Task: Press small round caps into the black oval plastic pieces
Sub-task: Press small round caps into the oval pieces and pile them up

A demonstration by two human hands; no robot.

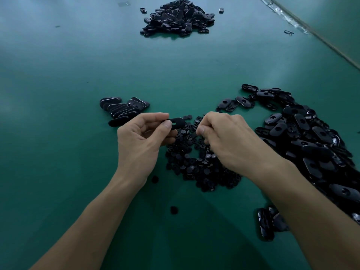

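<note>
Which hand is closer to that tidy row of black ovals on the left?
Left. The left hand sits just in front of the row; the right hand is farther right, over the round caps.

Dim, bluish-green cast; pale glare streaks across far table (58, 55); wide-angle bending at edges; black heaps lose detail.

factory assembly bench, green work mat (68, 94), bulk heaps of black oval pieces (303, 133), loose caps (194, 162)

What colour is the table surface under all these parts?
Green table surface, seen best in the head view.
</note>
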